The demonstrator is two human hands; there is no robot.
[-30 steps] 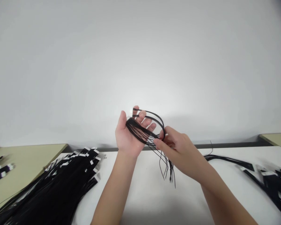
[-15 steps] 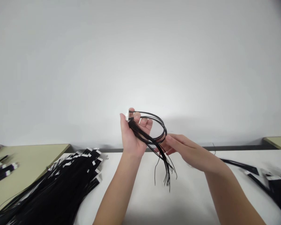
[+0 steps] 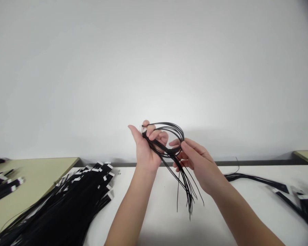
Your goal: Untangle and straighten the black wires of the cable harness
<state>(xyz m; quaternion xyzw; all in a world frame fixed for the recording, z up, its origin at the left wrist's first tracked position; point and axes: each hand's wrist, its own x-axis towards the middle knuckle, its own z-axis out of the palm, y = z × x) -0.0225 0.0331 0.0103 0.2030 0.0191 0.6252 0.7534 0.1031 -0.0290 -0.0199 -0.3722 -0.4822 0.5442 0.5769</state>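
Note:
A bundle of thin black wires with a white connector at one end is held up above the white table. My left hand grips it near the connector, fingers curled over the wires and thumb stretched away. From there the wires bend into a loop and cross back over themselves, and their loose ends hang down below. At the right side of the loop, my right hand pinches the wires between thumb and forefinger. Its other fingers reach behind the bundle and are partly hidden.
On the left lies a large pile of black wire bundles with white ends. More black wires lie at the right of the white table. Pale yellow-green tables stand at both sides, before a plain wall.
My right hand has turned and closed its thumb and forefinger on the loop. The fingers of my left hand have curled further over the wires, and its thumb has moved away from the connector.

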